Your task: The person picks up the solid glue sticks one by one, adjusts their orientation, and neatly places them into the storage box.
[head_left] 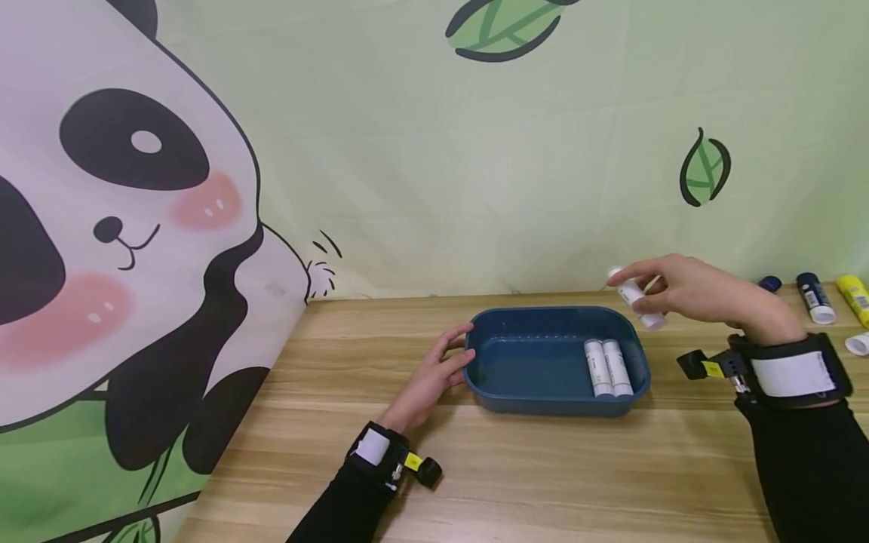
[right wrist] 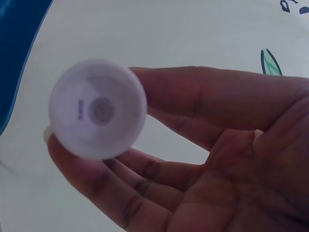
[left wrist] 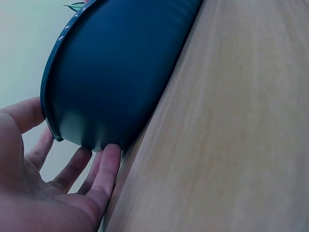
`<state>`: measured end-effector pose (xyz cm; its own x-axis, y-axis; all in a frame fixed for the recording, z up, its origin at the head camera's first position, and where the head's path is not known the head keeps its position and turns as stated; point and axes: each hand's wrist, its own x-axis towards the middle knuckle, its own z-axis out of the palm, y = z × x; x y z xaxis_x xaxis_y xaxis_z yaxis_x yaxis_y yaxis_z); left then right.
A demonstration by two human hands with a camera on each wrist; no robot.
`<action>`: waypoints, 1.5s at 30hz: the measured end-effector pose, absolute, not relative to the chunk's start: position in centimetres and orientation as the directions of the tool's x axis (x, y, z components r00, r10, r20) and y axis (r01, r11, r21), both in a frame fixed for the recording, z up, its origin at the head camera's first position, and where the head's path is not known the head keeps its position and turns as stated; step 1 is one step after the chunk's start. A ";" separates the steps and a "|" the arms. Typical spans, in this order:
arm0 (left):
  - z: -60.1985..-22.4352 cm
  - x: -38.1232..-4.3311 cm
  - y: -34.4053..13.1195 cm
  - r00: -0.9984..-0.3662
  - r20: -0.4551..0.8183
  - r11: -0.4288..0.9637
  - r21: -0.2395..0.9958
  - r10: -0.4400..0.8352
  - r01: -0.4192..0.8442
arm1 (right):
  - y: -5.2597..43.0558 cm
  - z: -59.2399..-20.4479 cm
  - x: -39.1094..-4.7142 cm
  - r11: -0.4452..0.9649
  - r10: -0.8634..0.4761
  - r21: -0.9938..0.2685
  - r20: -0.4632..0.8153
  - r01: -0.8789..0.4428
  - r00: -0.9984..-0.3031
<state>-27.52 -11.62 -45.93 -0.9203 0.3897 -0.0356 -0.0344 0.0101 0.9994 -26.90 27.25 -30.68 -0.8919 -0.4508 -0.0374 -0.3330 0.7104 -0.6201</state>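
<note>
Our left forearm slants forward and inward, the left hand spread with fingers lightly bent. Our right forearm points forward, its wrist bent inward; the right hand points left, thumb and fingers set in a pinch.

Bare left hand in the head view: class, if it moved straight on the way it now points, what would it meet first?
The dark blue, rounded rectangular plastic tub: the left hand touches the tub's left end with its fingers, so that wall likely comes first.

Blue tray; tube apparently white.
</note>
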 end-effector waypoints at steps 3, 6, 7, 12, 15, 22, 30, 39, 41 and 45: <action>-45.9 -27.5 -11.6 -0.920 -0.036 0.010 0.999 0.390 -0.034 | 27.1 -30.7 -26.9 0.702 -0.460 -0.627 -0.038 -0.337 -0.887; -45.9 -27.6 -11.5 -0.921 -0.038 0.010 0.999 0.388 -0.037 | 26.9 -30.8 -26.9 0.692 -0.467 -0.638 -0.040 -0.337 -0.883; -45.9 -27.6 -11.5 -0.921 -0.039 0.011 0.999 0.387 -0.038 | 26.8 -30.8 -26.9 0.690 -0.470 -0.641 -0.041 -0.337 -0.882; -45.9 -27.6 -11.5 -0.922 -0.040 0.006 0.999 0.385 -0.041 | 26.7 -30.8 -27.0 0.687 -0.473 -0.647 -0.051 -0.332 -0.880; -45.9 -27.6 -11.5 -0.923 -0.038 0.004 0.999 0.382 -0.039 | 26.5 -30.8 -27.0 0.682 -0.476 -0.655 -0.058 -0.326 -0.878; -45.9 -27.5 -11.4 -0.926 -0.026 -0.003 1.000 0.377 -0.030 | 26.0 -30.9 -26.9 0.682 -0.484 -0.652 -0.061 -0.332 -0.873; -45.8 -27.4 -11.4 -0.926 -0.030 0.002 0.999 0.377 -0.032 | 25.6 -31.1 -26.9 0.687 -0.489 -0.641 -0.058 -0.343 -0.870; -45.7 -27.4 -11.4 -0.928 -0.029 -0.006 0.999 0.371 -0.034 | 24.7 -31.1 -26.9 0.671 -0.508 -0.653 -0.062 -0.350 -0.859; -45.7 -27.4 -11.4 -0.928 -0.028 -0.007 0.999 0.372 -0.033 | 24.6 -31.2 -26.9 0.666 -0.515 -0.659 -0.065 -0.351 -0.855; -45.7 -27.4 -11.3 -0.926 -0.032 -0.003 0.999 0.375 -0.036 | 24.4 -31.4 -26.8 0.664 -0.517 -0.666 -0.082 -0.339 -0.852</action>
<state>-27.45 -11.33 -45.73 -0.9265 0.3750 -0.0318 -0.0357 -0.0034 0.9994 -26.83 24.39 -31.37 -0.8518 -0.5173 -0.0821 -0.3390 0.6640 -0.6665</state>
